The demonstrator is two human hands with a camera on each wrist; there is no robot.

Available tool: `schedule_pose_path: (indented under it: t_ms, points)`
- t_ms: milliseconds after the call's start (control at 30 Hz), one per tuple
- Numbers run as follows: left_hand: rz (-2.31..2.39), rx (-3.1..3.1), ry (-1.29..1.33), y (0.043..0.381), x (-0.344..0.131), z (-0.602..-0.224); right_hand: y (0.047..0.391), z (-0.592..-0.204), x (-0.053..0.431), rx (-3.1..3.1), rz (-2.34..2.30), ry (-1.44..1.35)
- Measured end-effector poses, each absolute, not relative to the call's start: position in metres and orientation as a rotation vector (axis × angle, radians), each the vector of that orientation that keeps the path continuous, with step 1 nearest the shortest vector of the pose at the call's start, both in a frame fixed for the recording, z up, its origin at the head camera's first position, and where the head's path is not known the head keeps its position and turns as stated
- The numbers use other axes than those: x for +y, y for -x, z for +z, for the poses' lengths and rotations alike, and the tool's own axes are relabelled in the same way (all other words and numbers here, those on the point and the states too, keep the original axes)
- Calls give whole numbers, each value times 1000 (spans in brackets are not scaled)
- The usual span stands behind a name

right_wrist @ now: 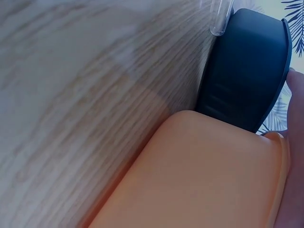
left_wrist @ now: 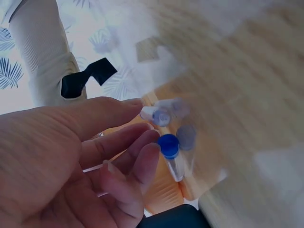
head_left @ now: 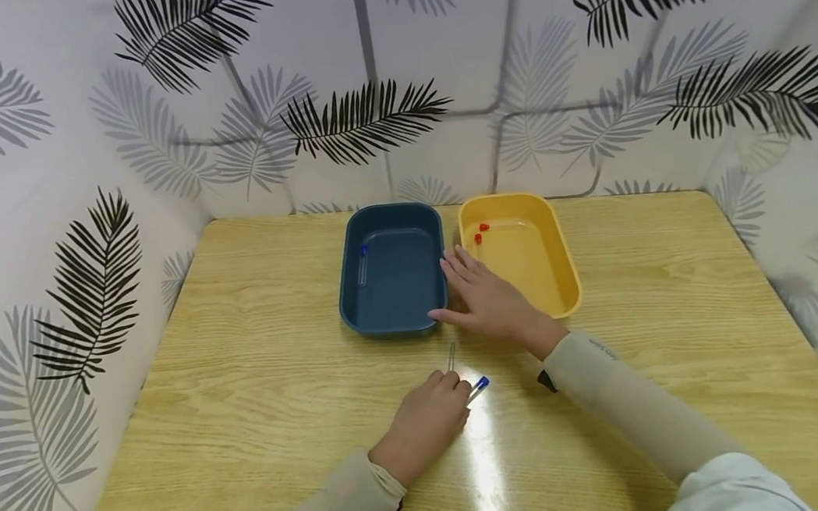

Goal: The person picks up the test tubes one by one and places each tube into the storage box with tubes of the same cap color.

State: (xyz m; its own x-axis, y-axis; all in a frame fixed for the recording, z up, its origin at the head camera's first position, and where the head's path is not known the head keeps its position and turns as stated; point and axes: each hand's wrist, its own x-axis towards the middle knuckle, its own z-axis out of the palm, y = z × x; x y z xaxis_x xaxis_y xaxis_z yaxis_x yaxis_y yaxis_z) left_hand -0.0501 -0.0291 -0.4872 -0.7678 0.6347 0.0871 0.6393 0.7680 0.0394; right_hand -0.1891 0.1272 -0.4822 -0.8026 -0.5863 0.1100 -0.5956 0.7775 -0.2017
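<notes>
My left hand (head_left: pixel 426 422) is low over the table and pinches a clear tube (head_left: pixel 452 356), whose end juts out beyond the fingertips. In the left wrist view, the clear tube (left_wrist: pixel 157 115) is at the thumb tip. Beside those fingers is a tube with a blue cap (head_left: pixel 483 381); whether the fingers also hold it, I cannot tell. My right hand (head_left: pixel 485 298) stretches with spread fingers over the gap between the dark blue tray (head_left: pixel 394 328) and the yellow tray (head_left: pixel 570 277). Its thumb is at the blue tray's near right corner, and nothing shows in its grasp.
Inside the blue tray lies a clear tube with a blue cap (head_left: pixel 363 266). Two small red caps (head_left: pixel 484 227) are in the yellow tray's far left corner. Both trays stand side by side near the back of the wooden table (head_left: pixel 259 335), before a leaf-patterned backdrop (head_left: pixel 375 164).
</notes>
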Motion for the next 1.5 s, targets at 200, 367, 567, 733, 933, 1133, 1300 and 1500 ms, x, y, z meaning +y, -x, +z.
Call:
schedule_pose_path:
  t_ms: [200, 367, 567, 733, 933, 1133, 1300, 1500]
  points:
    - [-56, -2908, 1073, 48, -24, -491, 187, -483, 124, -2924, 300, -965]
    - [-16, -2866, 1099, 49, -21, -492, 185, -484, 121, -2901, 278, -938]
    - [18, -2803, 1113, 48, -21, -491, 183, -486, 117, -2873, 253, -901]
    - [1, -2807, 1133, 45, -22, -491, 181, -485, 116, -2883, 210, -900]
    - [-30, -2809, 1172, 43, -28, -491, 180, -485, 115, -2914, 191, -901]
    - [-146, -2806, 1203, 42, -41, -490, 180, -485, 114, -2915, 195, -888]
    - [-250, -2874, 1210, 40, -58, -489, 180, -487, 113, -2910, 191, -883]
    - [-462, -3000, 1223, 44, -73, -483, 178, -488, 115, -2905, 200, -876]
